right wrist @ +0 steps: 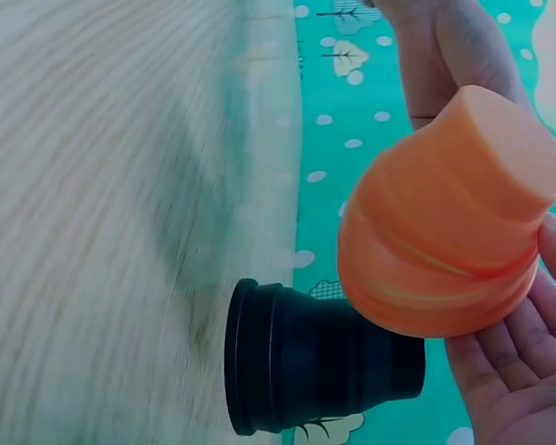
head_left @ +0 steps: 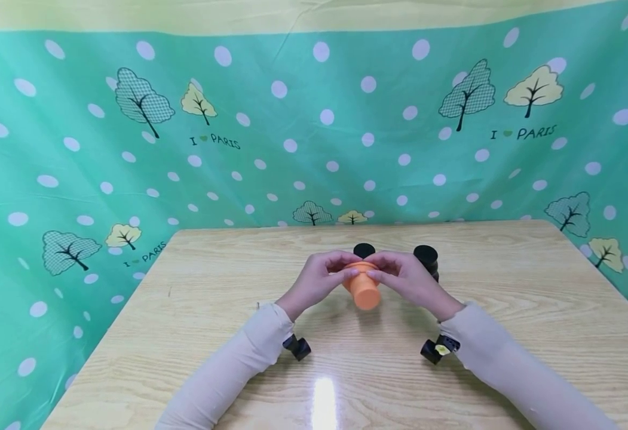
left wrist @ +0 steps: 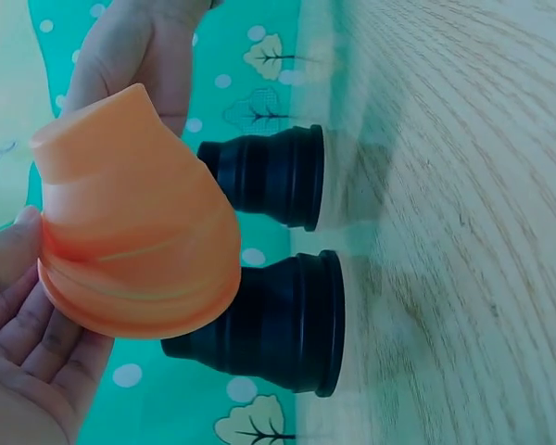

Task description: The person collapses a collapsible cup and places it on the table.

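An orange collapsible cup (head_left: 366, 294), with soft folded rings around its side, is held above the table between both hands. It is tilted, its narrow flat end towards me and its wide rim turned away. My left hand (head_left: 319, 279) grips the rim from the left, thumb on the near side and fingers beyond. From the right, my right hand (head_left: 410, 279) grips the same rim in a like way. In the left wrist view, two black cups (left wrist: 269, 181) stand behind it, wide rims down on the table; the inside of the orange cup (right wrist: 445, 222) is hidden.
The wooden table (head_left: 195, 298) reaches back to a green dotted cloth (head_left: 260, 119). One black cup (head_left: 426, 258) stands just beyond my right hand, the other behind the orange cup. A black wrist camera (head_left: 299, 346) hangs beneath each sleeve.
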A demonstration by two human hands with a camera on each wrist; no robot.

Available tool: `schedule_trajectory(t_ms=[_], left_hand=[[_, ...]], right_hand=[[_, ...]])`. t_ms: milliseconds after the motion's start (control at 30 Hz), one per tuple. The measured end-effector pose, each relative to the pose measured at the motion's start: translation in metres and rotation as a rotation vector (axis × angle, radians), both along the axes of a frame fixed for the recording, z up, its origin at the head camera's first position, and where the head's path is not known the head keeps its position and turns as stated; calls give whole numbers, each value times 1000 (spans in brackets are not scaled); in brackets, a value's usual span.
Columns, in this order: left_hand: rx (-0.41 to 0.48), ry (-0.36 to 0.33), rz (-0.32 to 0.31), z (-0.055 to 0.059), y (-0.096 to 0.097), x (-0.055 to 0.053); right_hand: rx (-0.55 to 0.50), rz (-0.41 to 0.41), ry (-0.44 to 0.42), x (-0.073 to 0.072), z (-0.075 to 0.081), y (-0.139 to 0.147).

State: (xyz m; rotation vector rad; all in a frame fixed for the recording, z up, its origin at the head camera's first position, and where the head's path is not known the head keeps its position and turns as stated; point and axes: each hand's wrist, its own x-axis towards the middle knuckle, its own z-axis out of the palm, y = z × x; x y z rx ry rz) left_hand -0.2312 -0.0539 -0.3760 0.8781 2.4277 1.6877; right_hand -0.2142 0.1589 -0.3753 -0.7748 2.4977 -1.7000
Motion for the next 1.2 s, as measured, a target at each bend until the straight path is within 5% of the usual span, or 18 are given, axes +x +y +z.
schedule_trajectory(t_ms=[333, 567, 933, 1200], left_hand=[[87, -49, 32, 1, 1, -1], [135, -81, 36, -2, -5, -5], [215, -121, -153, -5, -13, -6], [205, -72, -66, -4, -11, -1]], right_hand=[[-56, 18, -85, 1, -2, 2], [-228, 29, -112, 0, -7, 8], [-626, 97, -250, 1, -4, 10], [-630, 120, -226, 0, -8, 6]])
